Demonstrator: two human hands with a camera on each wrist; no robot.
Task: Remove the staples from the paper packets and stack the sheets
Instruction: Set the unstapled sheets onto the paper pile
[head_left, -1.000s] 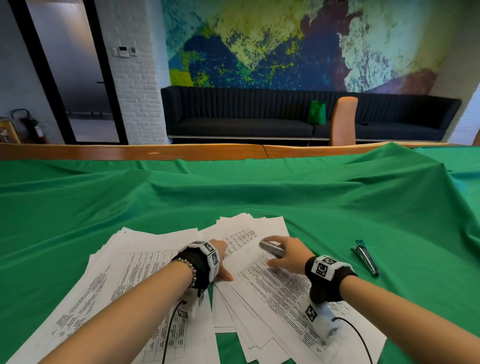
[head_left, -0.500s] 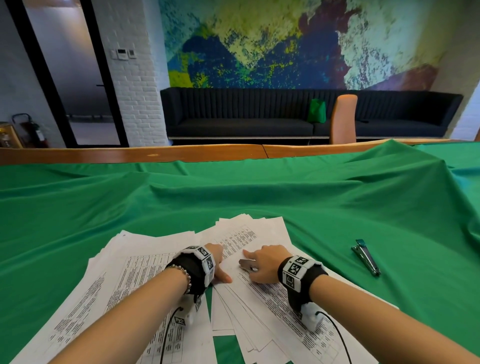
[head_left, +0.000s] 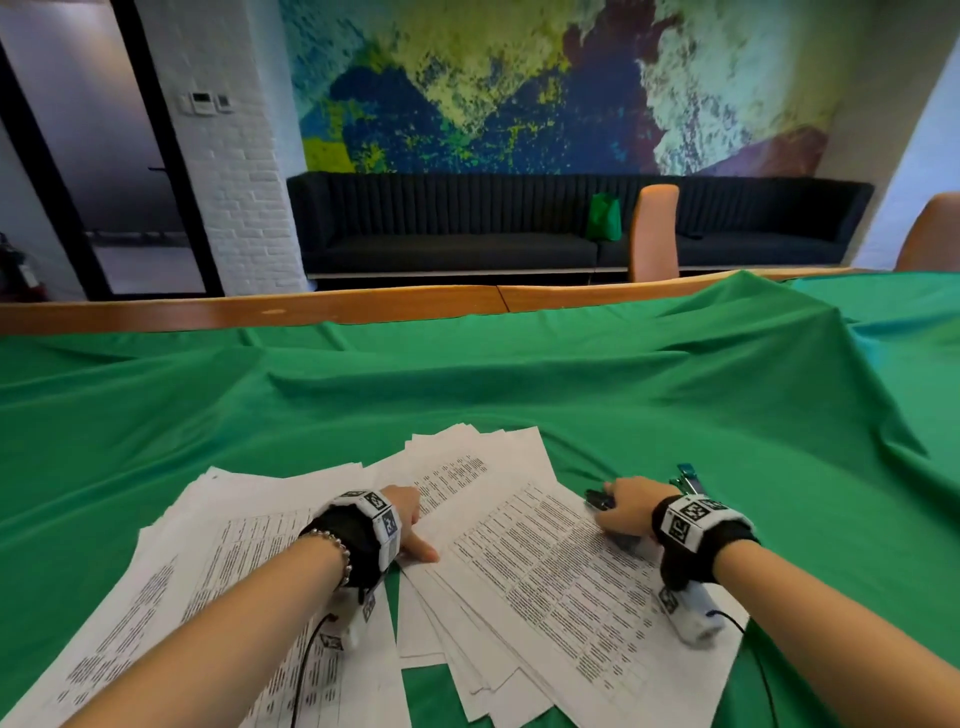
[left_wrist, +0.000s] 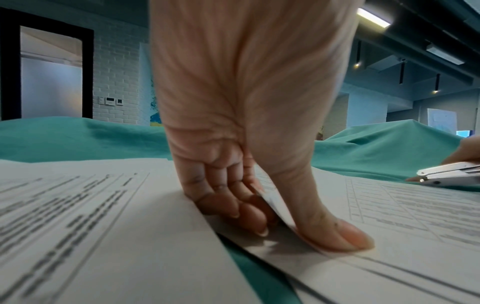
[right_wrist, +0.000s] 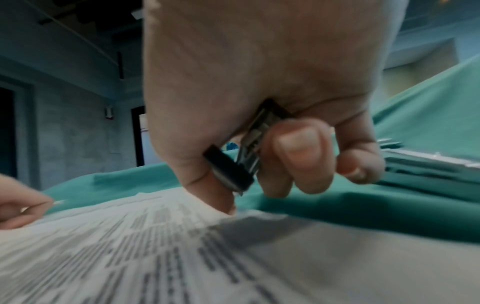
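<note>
- Paper packets (head_left: 545, 561) lie fanned over the green-draped worktop (head_left: 519, 374), their long axes running from the person out toward the far edge; a second spread of sheets (head_left: 208, 561) lies to the left.
- Left hand (head_left: 402, 525) pins the fan at its left edge: thumb flat on the top sheet, fingers (left_wrist: 241, 207) curled under that edge, so it pinches the paper.
- Right hand (head_left: 623, 512) sits at the far right corner of the top packet, fingers closed round a small metal staple remover (right_wrist: 239, 164).
- No staple can be made out in any view; I judge it lies at that far corner, right beneath the tool, so the right hand is much the nearer.
- A stapler-like metal tool (head_left: 688, 480) rests on the cloth just beyond the right wrist.
</note>
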